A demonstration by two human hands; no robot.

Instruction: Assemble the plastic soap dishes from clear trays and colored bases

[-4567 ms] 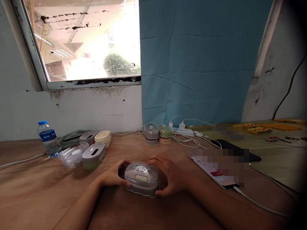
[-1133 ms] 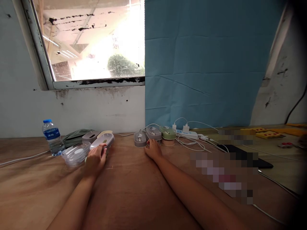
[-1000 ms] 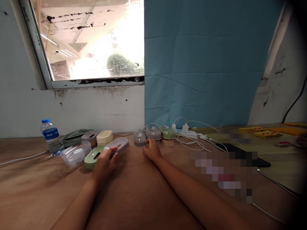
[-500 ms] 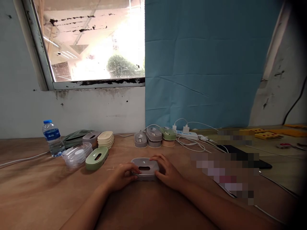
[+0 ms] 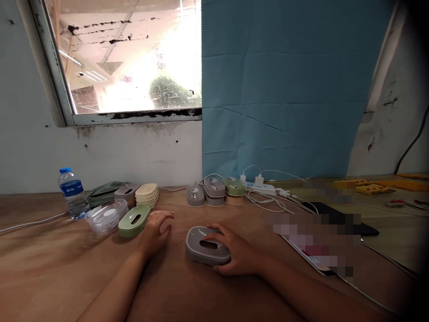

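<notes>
My right hand [image 5: 236, 251] grips the right end of a grey oval box [image 5: 194, 245] with a slot in its lid, fingers over the top and thumb at the near side. The box sits tilted a little on the wooden table. My left hand [image 5: 158, 230] is off the box, fingers stretched out and holding nothing. Beside it on the left lies a green oval box [image 5: 129, 226] with a slotted lid, its right edge partly behind the hand. Farther left are stacked clear plastic lids or trays [image 5: 106, 218] and a stack of cream oval pieces [image 5: 146, 193].
A water bottle [image 5: 72, 194] and a dark green pouch [image 5: 105, 192] stand at the back left. Grey boxes [image 5: 214, 188] and a green one [image 5: 235, 187] are stacked by the wall. A power strip [image 5: 259, 187], cables and a black flat object [image 5: 345, 219] lie right.
My left hand has let go of the grey box and moved left toward the green one. The grey box has come nearer and turned slightly, with my right hand still on it.
</notes>
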